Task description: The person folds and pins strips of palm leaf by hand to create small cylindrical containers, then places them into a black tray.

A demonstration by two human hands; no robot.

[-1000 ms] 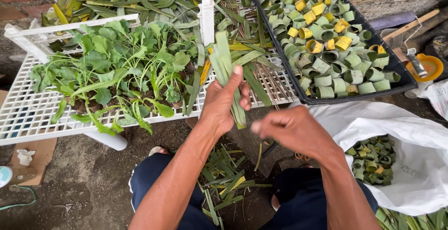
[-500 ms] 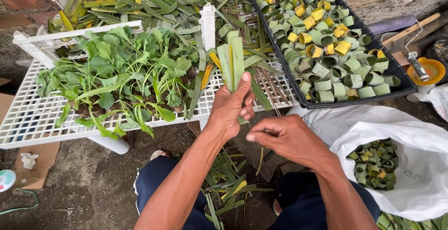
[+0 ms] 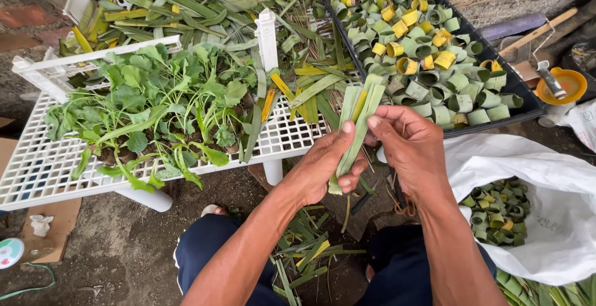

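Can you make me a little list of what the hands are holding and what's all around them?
left hand: grips a bundle of long green leaf strips
right hand: fingers pinch the same strips near the top
white plastic rack: leafy green seedlings on it
black tray: full of rolled green and yellow leaf cups
white sack: more leaf cups inside

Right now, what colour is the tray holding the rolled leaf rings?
Black tray, seen in the head view.
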